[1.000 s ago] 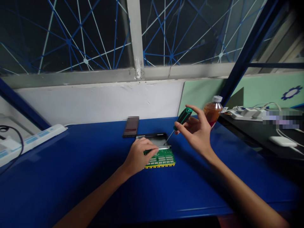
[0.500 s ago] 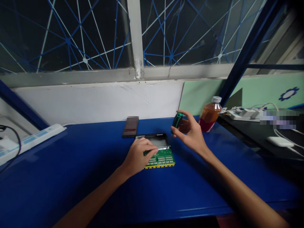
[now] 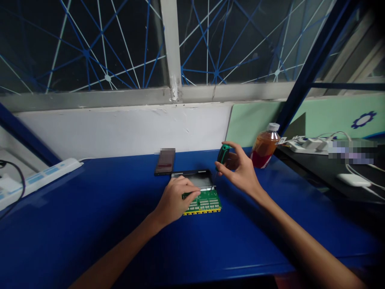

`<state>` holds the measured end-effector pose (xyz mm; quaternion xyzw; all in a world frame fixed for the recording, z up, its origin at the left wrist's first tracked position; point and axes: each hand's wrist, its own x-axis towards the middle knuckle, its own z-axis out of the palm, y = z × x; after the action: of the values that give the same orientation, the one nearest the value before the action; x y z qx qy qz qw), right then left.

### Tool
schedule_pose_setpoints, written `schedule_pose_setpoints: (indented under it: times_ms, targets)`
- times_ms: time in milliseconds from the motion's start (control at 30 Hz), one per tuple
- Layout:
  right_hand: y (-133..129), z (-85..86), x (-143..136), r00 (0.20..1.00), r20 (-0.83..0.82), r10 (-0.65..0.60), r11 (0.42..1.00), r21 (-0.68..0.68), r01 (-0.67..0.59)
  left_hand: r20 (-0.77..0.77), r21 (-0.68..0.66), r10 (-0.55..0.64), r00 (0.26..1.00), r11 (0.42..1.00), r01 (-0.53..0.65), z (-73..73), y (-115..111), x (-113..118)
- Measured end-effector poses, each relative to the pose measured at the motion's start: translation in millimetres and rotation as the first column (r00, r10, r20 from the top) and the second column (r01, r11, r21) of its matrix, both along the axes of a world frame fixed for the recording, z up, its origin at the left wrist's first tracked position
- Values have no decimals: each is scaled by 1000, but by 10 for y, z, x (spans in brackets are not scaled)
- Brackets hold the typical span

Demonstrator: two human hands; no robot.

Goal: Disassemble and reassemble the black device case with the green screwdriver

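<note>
A green circuit board (image 3: 209, 199) with a yellow strip of connectors along its near edge lies on the blue table, against an open black case (image 3: 198, 179). My left hand (image 3: 176, 199) rests over the board's left part, thumb and forefinger pinched together near its far edge. Whatever is between those fingertips is too small to make out. In my right hand (image 3: 240, 166) is a screwdriver (image 3: 223, 155) with a green and black handle. It stands nearly upright, its thin shaft slanting down to the board's far right corner, where the tip is hard to see.
A dark phone (image 3: 165, 162) lies behind the case. To the right stands a bottle (image 3: 264, 146) of reddish-brown drink. A white power strip (image 3: 45, 178) is at the left; another power strip (image 3: 313, 144) with plugs and a white adapter (image 3: 352, 179) sit on a black surface at right.
Both hands hold almost the same pose. The screwdriver handle looks slightly turned and shifted a little left; the whole view has moved only slightly.
</note>
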<state>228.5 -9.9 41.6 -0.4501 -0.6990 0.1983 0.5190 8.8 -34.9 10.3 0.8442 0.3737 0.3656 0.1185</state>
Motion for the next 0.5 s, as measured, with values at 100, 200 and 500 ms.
schedule_pose_setpoints:
  times_ms: [100, 200, 500]
  targets:
    - [-2, 0, 6, 1000, 16, 0, 1000, 5, 0, 4, 4, 2, 1000, 1000, -2, 8, 1, -2]
    - [-3, -1, 9, 1000, 22, 10, 1000, 12, -10, -9, 2, 2, 1000, 1000, -2, 7, 7, -2]
    - [-22, 35, 11, 999, 36, 18, 1000, 13, -19, -21, 12, -22, 1000, 1000, 22, 0, 2, -5]
